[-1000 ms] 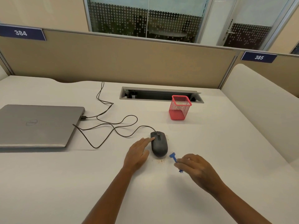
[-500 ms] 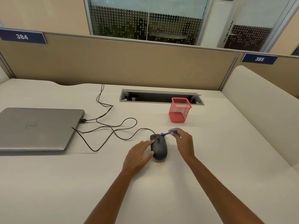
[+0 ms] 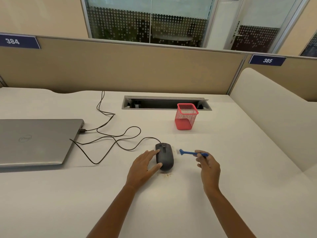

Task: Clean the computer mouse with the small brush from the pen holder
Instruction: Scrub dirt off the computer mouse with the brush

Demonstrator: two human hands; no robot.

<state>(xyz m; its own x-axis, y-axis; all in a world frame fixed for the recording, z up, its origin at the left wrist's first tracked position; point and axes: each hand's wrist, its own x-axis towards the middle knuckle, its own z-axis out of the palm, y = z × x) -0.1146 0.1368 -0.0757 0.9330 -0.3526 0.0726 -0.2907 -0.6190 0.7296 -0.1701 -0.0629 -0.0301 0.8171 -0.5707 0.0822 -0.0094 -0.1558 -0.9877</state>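
A black wired computer mouse (image 3: 166, 157) lies on the white desk near the middle. My left hand (image 3: 143, 167) rests against its left side, forefinger on the front and thumb at the rear, steadying it. My right hand (image 3: 208, 164) pinches the handle of a small blue brush (image 3: 189, 152), held level just right of the mouse. The pale bristle end points left, a short gap from the mouse's right edge. The red mesh pen holder (image 3: 186, 117) stands upright behind, with nothing visible inside.
A shut grey laptop (image 3: 36, 141) lies at the left, with the mouse's black cable (image 3: 113, 138) looping across to it. Small crumbs (image 3: 167, 175) lie just in front of the mouse. A cable slot (image 3: 164, 103) opens behind the pen holder. A beige partition runs along the back.
My right hand has drawn the brush from the mouse's front top out to the right side. A second ago it was lower right, near the mouse's rear. My left hand has stayed on the mouse.
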